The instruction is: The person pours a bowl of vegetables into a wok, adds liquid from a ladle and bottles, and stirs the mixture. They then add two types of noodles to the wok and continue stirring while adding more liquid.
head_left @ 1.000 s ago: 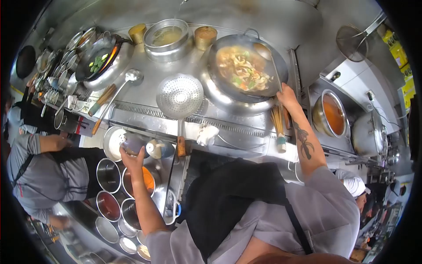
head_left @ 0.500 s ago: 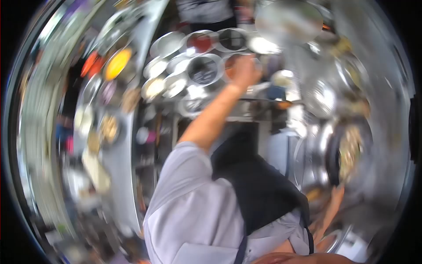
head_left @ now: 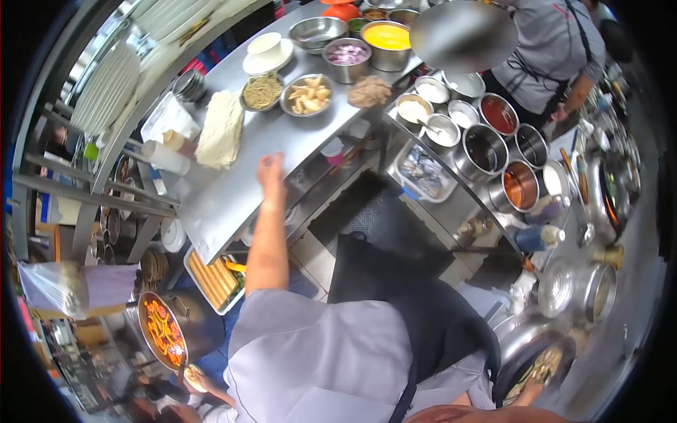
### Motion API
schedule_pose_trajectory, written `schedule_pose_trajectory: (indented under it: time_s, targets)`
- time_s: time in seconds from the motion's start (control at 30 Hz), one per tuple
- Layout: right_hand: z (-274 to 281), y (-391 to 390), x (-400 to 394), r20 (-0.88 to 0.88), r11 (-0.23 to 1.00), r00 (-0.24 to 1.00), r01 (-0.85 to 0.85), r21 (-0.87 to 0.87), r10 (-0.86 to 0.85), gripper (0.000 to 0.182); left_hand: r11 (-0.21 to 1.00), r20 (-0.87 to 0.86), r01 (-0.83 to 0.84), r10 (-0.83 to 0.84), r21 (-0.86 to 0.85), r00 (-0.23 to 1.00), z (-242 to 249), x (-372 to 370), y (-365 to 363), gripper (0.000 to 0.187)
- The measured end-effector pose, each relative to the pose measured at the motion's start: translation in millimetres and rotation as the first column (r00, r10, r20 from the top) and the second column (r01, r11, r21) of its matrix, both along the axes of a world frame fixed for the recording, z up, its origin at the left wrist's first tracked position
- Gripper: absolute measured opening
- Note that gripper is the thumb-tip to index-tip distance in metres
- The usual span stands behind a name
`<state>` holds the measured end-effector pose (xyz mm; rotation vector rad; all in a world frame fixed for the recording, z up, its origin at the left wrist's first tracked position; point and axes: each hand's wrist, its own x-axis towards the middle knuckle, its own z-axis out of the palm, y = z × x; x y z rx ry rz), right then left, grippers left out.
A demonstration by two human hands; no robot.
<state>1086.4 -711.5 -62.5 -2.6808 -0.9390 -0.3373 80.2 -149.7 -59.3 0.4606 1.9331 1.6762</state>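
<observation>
My left hand point(head_left: 270, 169) is closed, knuckles up, at the front edge of a steel counter point(head_left: 261, 204). What it holds, if anything, is hidden. Beyond it on the counter are pale noodles point(head_left: 220, 130), a bowl of greenish noodles point(head_left: 261, 92) and a bowl of pale yellow pieces point(head_left: 307, 96). At the lower right my right hand point(head_left: 532, 391) is at a wok point(head_left: 502, 377) with mixed food in it. Its fingers are too small and blurred to show whether they grip the rim or the food.
Sauce pots, such as one with orange sauce point(head_left: 520, 186), crowd the right-hand stand. Behind it stands a co-worker point(head_left: 546, 60). A large pot of vegetables point(head_left: 163, 331) is at lower left, near another person's hand point(head_left: 197, 381). A blurred grey disc point(head_left: 463, 35) covers the top.
My left hand has left the pot with orange contents and is now by the noodle counter. The whole view has swung round, and the wok appears lower in it.
</observation>
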Motion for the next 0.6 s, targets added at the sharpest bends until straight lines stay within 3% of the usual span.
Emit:
schedule_pose_trajectory:
  time_s: [0.03,0.1,0.17,0.2,0.3,0.4,0.43,0.53,0.57,0.6]
  targets:
    - [73,79,-85,-0.423,0.918,0.815,0.342,-0.201,-0.396,0.049,0.994,0.088,-0.089,0.094,-0.057,0.992,-19,-60,-5,0.072]
    - [90,142,-119,-0.430,0.928,0.826,0.280,-0.247,-0.364,0.049,0.974,0.171,-0.190,0.209,-0.121,0.963,-23,-137,-21,0.077]
    - [93,195,-153,-0.389,0.936,0.874,0.179,-0.302,-0.292,0.055,0.944,0.373,-0.325,0.321,-0.055,0.871,-17,-188,-35,0.082]
    - [94,221,-175,-0.390,0.939,0.877,0.166,-0.301,-0.280,0.055,0.940,0.372,-0.337,0.333,-0.054,0.866,-18,-213,-32,0.082]
    - [96,286,-233,-0.583,0.994,0.808,0.025,-0.106,-0.082,0.062,0.885,0.416,-0.418,0.466,-0.206,0.781,-20,-264,-18,0.076]
    - [87,326,-252,-0.510,0.981,0.860,-0.118,-0.156,0.022,0.062,0.934,0.507,-0.341,0.347,-0.109,0.789,-23,-296,-8,0.073]
    - [58,326,-216,-0.400,0.947,0.899,-0.267,-0.178,0.178,0.061,0.943,0.519,-0.291,0.332,-0.161,0.788,-25,-305,-2,0.067]
    - [70,355,-272,-0.304,0.941,0.917,-0.311,-0.134,0.260,0.057,0.944,0.511,-0.226,0.321,-0.239,0.797,-23,-312,3,0.058]
    - [83,367,-302,-0.416,0.962,0.886,-0.259,-0.084,0.202,0.056,0.942,0.496,-0.212,0.319,-0.260,0.808,-20,-309,6,0.053]
    - [77,367,-304,-0.418,0.963,0.887,-0.255,-0.086,0.198,0.056,0.942,0.494,-0.209,0.317,-0.261,0.810,-21,-311,9,0.053]
